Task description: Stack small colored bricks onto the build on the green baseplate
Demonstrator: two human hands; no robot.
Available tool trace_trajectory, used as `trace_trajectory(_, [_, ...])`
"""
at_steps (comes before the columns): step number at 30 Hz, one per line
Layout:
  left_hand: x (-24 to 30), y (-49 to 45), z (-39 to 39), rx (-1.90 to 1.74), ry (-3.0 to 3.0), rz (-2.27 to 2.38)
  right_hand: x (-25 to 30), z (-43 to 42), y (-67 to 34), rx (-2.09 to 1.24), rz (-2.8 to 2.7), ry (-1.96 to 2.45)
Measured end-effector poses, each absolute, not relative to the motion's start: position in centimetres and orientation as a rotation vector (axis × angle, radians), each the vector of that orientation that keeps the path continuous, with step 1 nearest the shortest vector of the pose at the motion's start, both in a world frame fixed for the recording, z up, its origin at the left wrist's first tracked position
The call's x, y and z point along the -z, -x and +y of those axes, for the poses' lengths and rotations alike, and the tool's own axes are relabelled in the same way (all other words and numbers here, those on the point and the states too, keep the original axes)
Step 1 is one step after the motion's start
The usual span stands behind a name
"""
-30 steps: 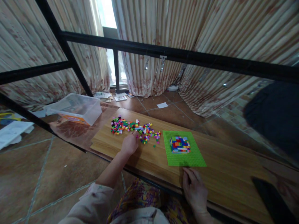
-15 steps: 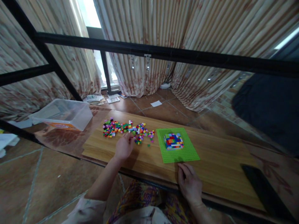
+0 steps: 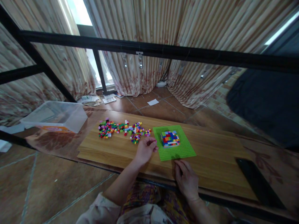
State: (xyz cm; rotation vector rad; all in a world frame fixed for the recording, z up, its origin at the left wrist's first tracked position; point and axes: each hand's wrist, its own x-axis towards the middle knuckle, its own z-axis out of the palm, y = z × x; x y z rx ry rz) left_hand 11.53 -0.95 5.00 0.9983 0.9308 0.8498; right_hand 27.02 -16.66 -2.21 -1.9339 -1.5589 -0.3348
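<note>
My left hand (image 3: 145,150) hovers over the wooden board (image 3: 217,158) just left of the green baseplate (image 3: 184,151), fingers pinched together on something too small to make out. A multicoloured block of small bricks (image 3: 170,138) stands on that baseplate. A spread of loose coloured bricks (image 3: 121,128) lies to the left, behind my left hand. My right hand (image 3: 186,179) rests flat on the board at the baseplate's near edge, fingers stretched out and holding nothing.
A clear plastic tub (image 3: 56,116) sits at the far left. A black flat object (image 3: 257,182) lies on the board at the right. A black metal frame bar (image 3: 163,53) crosses above. Papers (image 3: 108,99) lie on the tiled floor by the curtains.
My left hand has moved right from the loose brick pile toward the green baseplate, fingers now pinched. My right hand has stayed by the baseplate's near edge. The camera has shifted.
</note>
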Motion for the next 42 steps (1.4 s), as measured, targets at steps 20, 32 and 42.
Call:
trace_trajectory(20, [-4.7, -16.8, -0.2, -0.88, -0.986, 1.095, 1.3, -16.6, -26.6, 0.291, -1.573, 1.929])
trace_trajectory(32, [-4.0, -16.9, -0.4, -0.926, -1.077, 1.132, 1.2, -16.6, -26.6, 0.306, -1.569, 1.936])
trace_trajectory(42, [-3.3, -17.4, -0.4, -0.929, -1.103, 1.19, 1.1, -16.6, -26.5, 0.271, -1.544, 1.95])
